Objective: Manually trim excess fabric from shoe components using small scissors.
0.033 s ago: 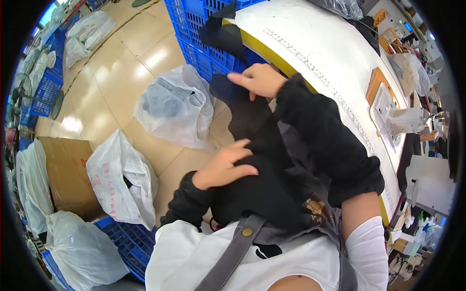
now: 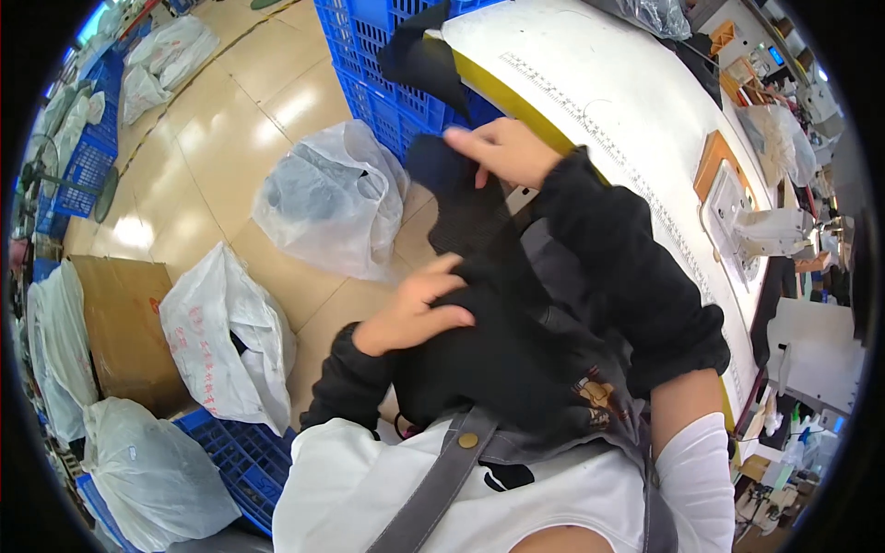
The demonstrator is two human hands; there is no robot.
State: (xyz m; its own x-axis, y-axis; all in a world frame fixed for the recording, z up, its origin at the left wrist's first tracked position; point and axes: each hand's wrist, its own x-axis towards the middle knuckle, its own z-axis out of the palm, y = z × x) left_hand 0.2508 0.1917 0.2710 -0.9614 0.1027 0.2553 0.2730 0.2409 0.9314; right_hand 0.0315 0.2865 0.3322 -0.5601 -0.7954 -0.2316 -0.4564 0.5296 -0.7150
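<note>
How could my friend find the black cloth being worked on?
Find the big white table. Just left of it, in front of the person, is the black cloth. Unlike the black scrap hanging by the blue crates, the left hand and right hand are on it.

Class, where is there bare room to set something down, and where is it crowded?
The white tabletop is largely bare between its ruler strip and the sewing machine. Floor tiles lie open between the translucent bag and blue crates at left. Crowded: lower left, with a cardboard box and white bags, and around the left hand and right hand at the black fabric.
</note>
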